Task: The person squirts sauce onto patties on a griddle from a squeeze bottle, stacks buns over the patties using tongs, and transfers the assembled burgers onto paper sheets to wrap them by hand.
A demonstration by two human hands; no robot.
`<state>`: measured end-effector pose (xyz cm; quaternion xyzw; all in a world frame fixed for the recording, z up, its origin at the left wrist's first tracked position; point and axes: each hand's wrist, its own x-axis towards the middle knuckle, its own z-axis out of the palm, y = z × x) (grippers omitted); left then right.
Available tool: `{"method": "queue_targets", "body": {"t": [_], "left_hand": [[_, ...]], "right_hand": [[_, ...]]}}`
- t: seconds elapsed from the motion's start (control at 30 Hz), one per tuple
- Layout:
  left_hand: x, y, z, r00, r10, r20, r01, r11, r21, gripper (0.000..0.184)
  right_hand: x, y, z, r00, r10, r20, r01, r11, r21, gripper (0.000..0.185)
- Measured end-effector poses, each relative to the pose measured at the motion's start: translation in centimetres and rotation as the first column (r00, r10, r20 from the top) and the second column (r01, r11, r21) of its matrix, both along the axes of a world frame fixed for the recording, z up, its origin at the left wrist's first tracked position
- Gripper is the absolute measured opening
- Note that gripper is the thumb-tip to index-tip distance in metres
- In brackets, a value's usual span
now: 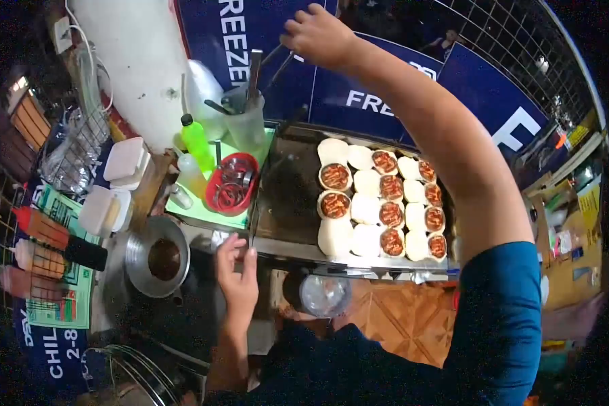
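My right hand [314,34] is raised beyond the back of the griddle, fingers curled. Two thin metal arms, apparently tongs [278,72], run from it down toward the grey utensil container [245,128]. Below, at the griddle's front left corner, my left hand [237,271] is held with thumb and fingers apart and nothing in it. Opened buns [367,183] lie in rows on the right part of the griddle [284,186]. Several halves carry round patties [391,214] streaked with red sauce. My right forearm passes over the right end of the rows.
Left of the griddle, a green board [213,218] bears a red basket [256,166], a bright green bottle [196,141] and a shaker [181,196]. A metal pan [157,257] sits further left, near sauce bottles [44,227] and lidded tubs [127,162]. Wire mesh borders the stall.
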<state>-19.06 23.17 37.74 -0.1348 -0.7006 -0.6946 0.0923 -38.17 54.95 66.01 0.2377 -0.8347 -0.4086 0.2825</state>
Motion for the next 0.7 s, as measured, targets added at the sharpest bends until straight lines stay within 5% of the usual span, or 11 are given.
{"method": "queue_targets", "body": {"t": [0.17,0.23,0.3,0.37,0.43,0.5,0.57,0.63,0.7], "left_hand": [[3.2,0.1,-2.8,0.994,0.012,0.113,-0.007,0.999,-0.041,0.035],[5.0,0.1,-2.2,0.987,0.029,0.159,-0.020,0.998,-0.055,0.034],[5.6,-0.6,-2.2,0.986,0.054,0.157,-0.040,0.995,-0.092,0.034],[5.5,-1.3,-3.1,0.989,0.091,0.115,-0.079,0.992,-0.103,0.035],[5.3,-2.3,-3.3,0.983,0.109,0.148,-0.102,0.993,-0.056,0.034],[5.1,-3.1,-3.3,0.972,0.157,0.173,-0.146,0.987,-0.072,0.033],[5.1,-3.8,-3.3,0.971,0.165,0.175,-0.148,0.983,-0.104,0.032],[5.2,-4.1,-3.4,0.967,0.124,0.223,-0.126,0.992,-0.003,0.030],[5.3,-4.6,-4.4,0.962,0.141,0.234,-0.148,0.989,0.009,0.029]], "right_hand": [[-3.6,-1.4,-0.9,0.963,0.190,-0.192,-0.151,0.968,0.200,0.010],[-3.4,-4.0,-1.6,0.994,-0.105,0.042,0.098,0.985,0.144,0.009],[-2.8,-4.7,-1.1,0.998,-0.031,0.063,0.025,0.996,0.091,0.011],[-3.0,-5.8,-1.2,0.868,-0.347,0.355,0.338,0.937,0.088,0.013],[-3.0,-6.1,-1.0,0.873,-0.338,0.353,0.363,0.932,-0.007,0.014],[-3.6,-6.5,1.2,0.702,-0.428,0.569,0.527,0.850,-0.011,0.019],[-4.5,-5.3,1.1,0.681,-0.435,0.589,0.491,0.868,0.074,0.023],[-2.0,-4.4,2.6,0.796,-0.346,0.497,0.430,0.901,-0.061,0.022],[-0.4,-1.6,4.1,0.749,-0.481,0.455,0.543,0.840,-0.006,0.024]]}}
